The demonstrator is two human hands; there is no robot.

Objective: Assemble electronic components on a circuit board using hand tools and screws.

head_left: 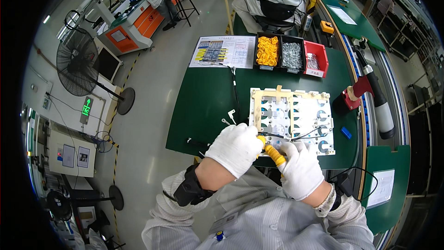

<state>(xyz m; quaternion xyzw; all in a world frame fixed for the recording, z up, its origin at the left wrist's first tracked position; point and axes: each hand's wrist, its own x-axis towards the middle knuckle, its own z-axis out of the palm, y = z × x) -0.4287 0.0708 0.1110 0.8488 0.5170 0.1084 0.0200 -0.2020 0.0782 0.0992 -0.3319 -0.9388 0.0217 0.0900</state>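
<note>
My left hand (235,151), in a white glove, is closed at the near left edge of a pale module plate (319,97). Thin black cable (273,134) runs from its fingers across the plate toward the right. My right hand (301,170), gloved too, curls over the plate's near edge; its fingertips are partly hidden. A ribbed yellow sleeve-like piece (276,156) shows at the right thumb, and more yellow shows at the left thumb; I cannot tell whether these are worn or held. Cable ends with a ring lug and a white connector (231,115) lie beside my left hand.
Behind the plate stand a bin of yellow caps (267,51), a bin of metal screws (292,54) and a red bin (316,59). A printed sheet (222,52) lies left of them. A black-handled tool (377,97) and a blue block (346,132) are at right.
</note>
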